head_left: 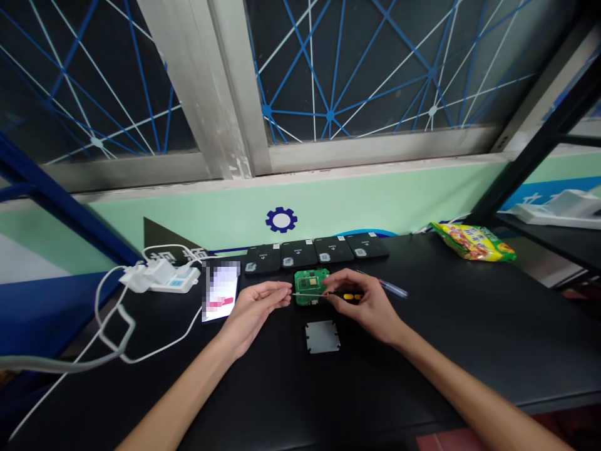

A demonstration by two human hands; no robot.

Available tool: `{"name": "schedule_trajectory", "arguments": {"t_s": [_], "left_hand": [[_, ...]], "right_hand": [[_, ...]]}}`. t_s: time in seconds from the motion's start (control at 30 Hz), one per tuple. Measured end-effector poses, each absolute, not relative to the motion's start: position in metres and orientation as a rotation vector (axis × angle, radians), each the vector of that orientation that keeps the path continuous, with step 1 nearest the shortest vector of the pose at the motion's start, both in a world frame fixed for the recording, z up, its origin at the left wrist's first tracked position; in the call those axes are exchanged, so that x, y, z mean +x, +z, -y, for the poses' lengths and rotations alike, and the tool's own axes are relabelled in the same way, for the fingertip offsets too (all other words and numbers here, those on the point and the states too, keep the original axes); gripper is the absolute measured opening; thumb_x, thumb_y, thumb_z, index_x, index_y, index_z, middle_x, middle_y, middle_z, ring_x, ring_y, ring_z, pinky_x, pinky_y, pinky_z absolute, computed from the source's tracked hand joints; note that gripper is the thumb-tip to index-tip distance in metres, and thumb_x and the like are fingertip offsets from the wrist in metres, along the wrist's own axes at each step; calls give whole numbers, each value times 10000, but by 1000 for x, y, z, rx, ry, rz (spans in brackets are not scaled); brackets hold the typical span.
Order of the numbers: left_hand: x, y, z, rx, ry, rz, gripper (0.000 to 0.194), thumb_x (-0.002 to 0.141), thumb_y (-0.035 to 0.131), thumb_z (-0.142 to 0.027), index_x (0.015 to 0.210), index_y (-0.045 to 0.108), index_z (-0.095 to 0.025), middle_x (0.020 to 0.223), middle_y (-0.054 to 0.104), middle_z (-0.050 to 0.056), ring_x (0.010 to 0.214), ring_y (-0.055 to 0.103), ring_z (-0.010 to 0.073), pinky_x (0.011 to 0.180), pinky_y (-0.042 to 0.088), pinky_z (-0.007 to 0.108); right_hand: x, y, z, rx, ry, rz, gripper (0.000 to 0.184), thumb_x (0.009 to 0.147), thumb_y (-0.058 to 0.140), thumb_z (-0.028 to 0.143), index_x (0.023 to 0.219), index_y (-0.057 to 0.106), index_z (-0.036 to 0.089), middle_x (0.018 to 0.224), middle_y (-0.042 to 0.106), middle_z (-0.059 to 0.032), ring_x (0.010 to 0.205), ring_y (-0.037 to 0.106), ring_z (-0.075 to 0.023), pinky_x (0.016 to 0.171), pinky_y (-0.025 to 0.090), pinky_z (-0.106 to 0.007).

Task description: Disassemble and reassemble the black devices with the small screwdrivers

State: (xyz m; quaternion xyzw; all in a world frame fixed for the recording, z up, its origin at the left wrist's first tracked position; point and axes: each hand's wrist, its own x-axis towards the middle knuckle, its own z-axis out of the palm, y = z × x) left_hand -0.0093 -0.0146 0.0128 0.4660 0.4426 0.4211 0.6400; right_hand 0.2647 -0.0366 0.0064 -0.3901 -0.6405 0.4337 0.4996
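My right hand (369, 305) is closed around a screwdriver (352, 296) with a yellow and black handle. Its thin shaft points left, lying level across a green circuit board (307, 279) set in a black case. At the shaft's tip, my left hand (256, 308) has its fingertips pinched together; whatever is between them is too small or hidden to make out. Nearer to me, below the board, a grey square metal plate (322, 337) with notched edges lies on the black table (282, 401).
Several black boxes (298, 254) line the wall behind the board. At left are a lit phone (220, 291) and a white power strip (176, 280) with cables. A pen (393, 288) and a green and yellow snack bag (474, 242) lie to the right.
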Motion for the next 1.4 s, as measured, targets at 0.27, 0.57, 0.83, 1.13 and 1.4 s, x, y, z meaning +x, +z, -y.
{"name": "schedule_trajectory", "arguments": {"t_s": [0.27,0.57,0.83,1.13,1.4], "left_hand": [[-6,12,16,1053,928,-1018,384,820,952,-383,1124,859,-166,1050,819,113,997,728,237,1013,542,368],[-4,15,15,1055,923,-1018,387,786,972,-376,1084,861,-155,1022,817,117,971,734,245,1007,554,391],[-2,17,17,1145,919,-1022,350,822,941,-388,1063,861,-147,958,807,115,924,729,242,938,571,375],[-10,17,15,1249,867,-1052,262,852,901,-340,1045,877,-164,983,826,146,849,757,248,832,584,365],[-8,19,17,1254,802,-1036,257,852,904,-336,1036,876,-158,994,829,155,847,759,245,828,592,370]], "right_hand": [[266,7,36,-985,1016,1559,94,926,763,254,1014,761,220,992,782,-48,896,725,-235,813,545,-340],[266,9,37,-1025,940,1615,88,916,735,233,1000,758,220,970,777,-35,875,710,-227,803,542,-328],[266,5,37,-1050,903,1660,93,885,736,209,966,779,221,929,769,-28,829,701,-218,759,541,-316],[270,13,40,-958,1056,1573,211,885,607,137,1042,710,232,906,656,-22,803,582,-198,727,494,-316],[266,10,33,-812,1309,1191,189,908,796,323,1005,662,232,947,641,-20,687,564,-151,492,449,-235]]}}
